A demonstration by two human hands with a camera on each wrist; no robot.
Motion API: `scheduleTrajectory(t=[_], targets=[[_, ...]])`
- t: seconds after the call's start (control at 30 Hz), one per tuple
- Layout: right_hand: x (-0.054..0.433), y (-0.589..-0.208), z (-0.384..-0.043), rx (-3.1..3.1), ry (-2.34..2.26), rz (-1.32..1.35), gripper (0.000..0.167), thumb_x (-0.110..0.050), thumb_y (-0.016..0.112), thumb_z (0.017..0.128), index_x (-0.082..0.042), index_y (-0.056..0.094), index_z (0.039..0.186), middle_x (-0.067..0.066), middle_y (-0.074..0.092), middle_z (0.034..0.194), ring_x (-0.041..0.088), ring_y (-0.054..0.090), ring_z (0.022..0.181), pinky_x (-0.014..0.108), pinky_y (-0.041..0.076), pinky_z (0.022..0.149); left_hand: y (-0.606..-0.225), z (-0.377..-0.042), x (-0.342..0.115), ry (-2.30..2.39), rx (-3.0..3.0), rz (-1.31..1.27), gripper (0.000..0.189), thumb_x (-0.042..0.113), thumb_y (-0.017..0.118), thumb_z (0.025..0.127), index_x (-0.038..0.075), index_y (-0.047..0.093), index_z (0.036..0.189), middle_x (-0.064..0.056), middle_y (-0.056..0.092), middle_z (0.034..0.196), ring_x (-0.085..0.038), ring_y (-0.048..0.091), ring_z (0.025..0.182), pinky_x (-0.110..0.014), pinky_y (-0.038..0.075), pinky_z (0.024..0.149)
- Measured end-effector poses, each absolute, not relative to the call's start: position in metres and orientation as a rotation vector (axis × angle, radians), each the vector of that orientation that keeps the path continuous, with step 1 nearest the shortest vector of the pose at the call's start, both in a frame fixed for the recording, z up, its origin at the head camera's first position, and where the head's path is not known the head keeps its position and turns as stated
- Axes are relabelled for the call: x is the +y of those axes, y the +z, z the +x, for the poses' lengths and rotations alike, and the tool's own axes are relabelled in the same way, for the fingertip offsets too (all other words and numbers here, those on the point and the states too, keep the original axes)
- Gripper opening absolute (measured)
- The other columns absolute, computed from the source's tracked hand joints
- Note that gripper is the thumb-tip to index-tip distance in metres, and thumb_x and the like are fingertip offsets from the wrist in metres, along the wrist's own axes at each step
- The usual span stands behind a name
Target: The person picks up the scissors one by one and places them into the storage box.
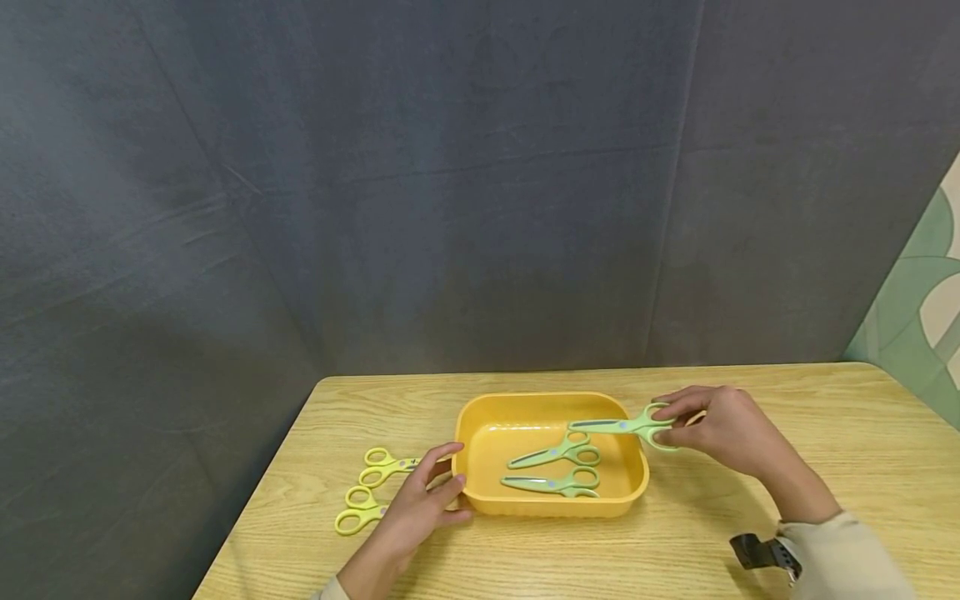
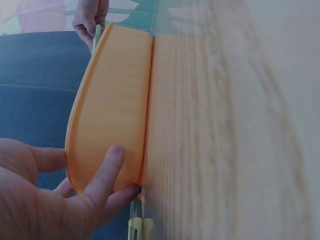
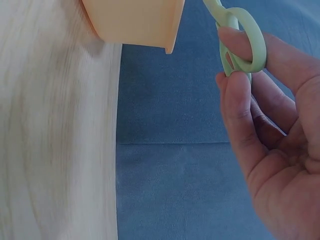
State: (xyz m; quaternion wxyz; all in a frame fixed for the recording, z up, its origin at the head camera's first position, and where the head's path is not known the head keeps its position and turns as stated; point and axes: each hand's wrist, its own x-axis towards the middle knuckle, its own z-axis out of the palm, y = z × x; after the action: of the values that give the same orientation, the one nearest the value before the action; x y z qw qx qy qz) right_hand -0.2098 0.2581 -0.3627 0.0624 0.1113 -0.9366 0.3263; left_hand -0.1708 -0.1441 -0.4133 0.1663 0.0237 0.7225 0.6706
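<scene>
In the head view my right hand (image 1: 716, 425) pinches a pair of light green scissors (image 1: 626, 425) by the handle loops, the blades pointing left over the yellow tray (image 1: 551, 507). The right wrist view shows thumb and fingers at a green handle loop (image 3: 257, 45). Two more green scissors lie in the tray, one pair (image 1: 555, 454) above the other (image 1: 551, 483). My left hand (image 1: 420, 504) touches the tray's left end with spread, fairly straight fingers (image 2: 107, 172). Beside it are two yellow scissors, a farther pair (image 1: 382, 467) and a nearer pair (image 1: 360, 510), their blades partly hidden by the hand.
The tray stands on a light wood table (image 1: 697, 575). A dark grey cloth (image 1: 480, 208) hangs behind the table and along its left side. A patterned green surface (image 1: 918, 308) shows at the right. A black strap (image 1: 761, 554) is by my right sleeve.
</scene>
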Motion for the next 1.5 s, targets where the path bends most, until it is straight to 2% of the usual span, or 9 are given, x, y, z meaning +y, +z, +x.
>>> scheduleTrajectory(t=[0.33, 0.63, 1.1, 1.5], targets=[[0.251, -0.365, -0.209, -2.839, 1.004, 0.353, 0.021, -0.036, 0.088, 0.073, -0.026, 0.080, 0.090, 0.005, 0.075, 0.114, 0.002, 0.063, 0.077, 0.020, 0.053, 0.058, -0.414, -0.171, -0.144, 1.915, 2.053, 0.076, 0.052, 0.019, 0.056, 0.103, 0.016, 0.037, 0.151, -0.027, 0.029, 0.154, -0.024, 0.061, 0.118, -0.038, 0.062, 0.088], [0.248, -0.365, -0.209, -2.854, 1.030, 0.390, 0.021, -0.036, 0.086, 0.075, -0.024, 0.080, 0.091, 0.006, 0.074, 0.115, 0.005, 0.065, 0.078, 0.021, 0.055, 0.060, -0.414, -0.171, -0.144, 1.928, 2.058, 0.095, 0.054, 0.019, 0.057, 0.102, 0.014, 0.035, 0.152, -0.030, 0.027, 0.154, -0.026, 0.059, 0.121, -0.039, 0.062, 0.087], [0.237, -0.369, -0.209, -2.864, 1.043, 0.421, 0.018, -0.029, 0.088, 0.073, -0.025, 0.080, 0.088, 0.006, 0.075, 0.112, 0.003, 0.065, 0.078, 0.020, 0.055, 0.061, -0.414, -0.172, -0.144, 1.926, 2.046, 0.098, 0.054, 0.020, 0.057, 0.102, 0.014, 0.036, 0.151, -0.028, 0.028, 0.155, -0.026, 0.060, 0.120, -0.038, 0.062, 0.089], [0.229, -0.373, -0.209, -2.847, 1.064, 0.500, 0.020, -0.028, 0.089, 0.072, -0.021, 0.080, 0.089, 0.007, 0.075, 0.111, 0.006, 0.064, 0.079, 0.019, 0.054, 0.061, -0.414, -0.172, -0.145, 1.924, 2.050, 0.094, 0.053, 0.018, 0.056, 0.103, 0.014, 0.036, 0.151, -0.029, 0.027, 0.155, -0.025, 0.061, 0.118, -0.037, 0.062, 0.088]])
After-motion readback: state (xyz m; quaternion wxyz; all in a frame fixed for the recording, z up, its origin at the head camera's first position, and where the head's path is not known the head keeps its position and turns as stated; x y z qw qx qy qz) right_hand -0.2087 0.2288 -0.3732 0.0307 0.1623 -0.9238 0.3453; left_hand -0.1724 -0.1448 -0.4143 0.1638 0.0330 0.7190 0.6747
